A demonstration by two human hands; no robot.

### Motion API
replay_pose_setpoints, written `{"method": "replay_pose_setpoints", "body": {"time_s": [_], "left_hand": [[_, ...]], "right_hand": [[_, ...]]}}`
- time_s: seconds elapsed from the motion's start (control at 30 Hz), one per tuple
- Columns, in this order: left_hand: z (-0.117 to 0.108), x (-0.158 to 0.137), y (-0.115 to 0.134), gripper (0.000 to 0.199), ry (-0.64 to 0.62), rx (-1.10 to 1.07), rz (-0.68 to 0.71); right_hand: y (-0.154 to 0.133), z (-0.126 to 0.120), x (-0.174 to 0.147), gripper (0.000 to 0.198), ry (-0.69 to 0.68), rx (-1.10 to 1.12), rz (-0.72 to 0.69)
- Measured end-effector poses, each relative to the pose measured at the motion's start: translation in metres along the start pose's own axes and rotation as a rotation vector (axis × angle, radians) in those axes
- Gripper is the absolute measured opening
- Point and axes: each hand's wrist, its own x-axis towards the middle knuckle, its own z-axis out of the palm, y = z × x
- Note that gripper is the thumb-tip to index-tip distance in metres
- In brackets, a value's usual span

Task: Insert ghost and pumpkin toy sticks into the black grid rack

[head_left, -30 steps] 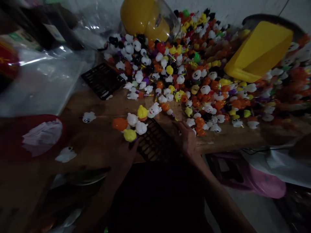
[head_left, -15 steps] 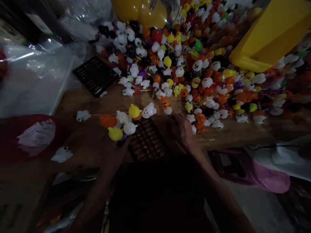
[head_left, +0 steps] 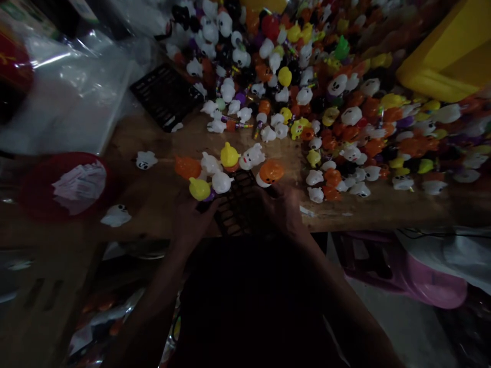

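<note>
My left hand (head_left: 194, 217) is closed at the left edge of a black plastic grid (head_left: 233, 209). A yellow toy figure (head_left: 199, 189), a small purple one and a white one (head_left: 221, 182) bunch at its fingertips; its grip is partly hidden in the dark. Just behind them are an orange figure (head_left: 187, 167), another white one (head_left: 210, 163), a yellow one (head_left: 229, 154) and a white animal figure (head_left: 252, 156). My right hand (head_left: 284, 209) pinches an orange pumpkin figure (head_left: 271, 171), with a white part below it, over the grid's right side.
A large heap of small toy figures (head_left: 345, 128) covers the back and right. A yellow scoop-like container (head_left: 441, 56) stands in it. At left are a red bowl (head_left: 34, 189) of paper slips, clear plastic bags (head_left: 76, 97) and two white ghost figures (head_left: 116, 216). Another black grid (head_left: 164, 97) lies behind.
My right hand has drawn the orange pumpkin figure towards me, nearer the grid. My left hand and the figures beside it stay in place on the table; the view has shifted.
</note>
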Motion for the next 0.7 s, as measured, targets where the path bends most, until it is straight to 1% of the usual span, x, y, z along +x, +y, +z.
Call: {"method": "replay_pose_setpoints", "body": {"time_s": [0.07, 0.17, 0.23, 0.33, 0.43, 0.57, 0.7], "left_hand": [[-0.001, 0.000, 0.001, 0.033, 0.017, -0.005, 0.002], [-0.001, 0.000, 0.000, 0.032, 0.006, -0.049, 0.012], [0.000, 0.000, -0.001, 0.031, -0.005, -0.066, 0.011], [0.001, 0.000, -0.001, 0.030, -0.012, -0.071, -0.021], [0.001, 0.000, 0.000, 0.030, -0.019, -0.089, -0.032], [0.002, 0.001, 0.002, 0.025, -0.005, -0.120, 0.005], [0.002, 0.001, 0.003, 0.028, -0.023, -0.140, 0.017]], "right_hand": [[-0.004, 0.007, 0.000, 0.025, -0.010, 0.019, 0.000], [-0.010, 0.014, 0.000, 0.024, -0.011, 0.032, 0.019], [-0.013, 0.017, 0.000, 0.026, -0.013, 0.018, 0.056], [-0.017, 0.023, -0.001, 0.029, -0.067, -0.039, 0.139], [-0.017, 0.028, -0.002, 0.031, -0.102, -0.071, 0.141], [-0.013, 0.034, -0.002, 0.033, -0.065, -0.104, 0.105], [-0.009, 0.034, -0.001, 0.027, 0.005, -0.110, 0.099]]}}
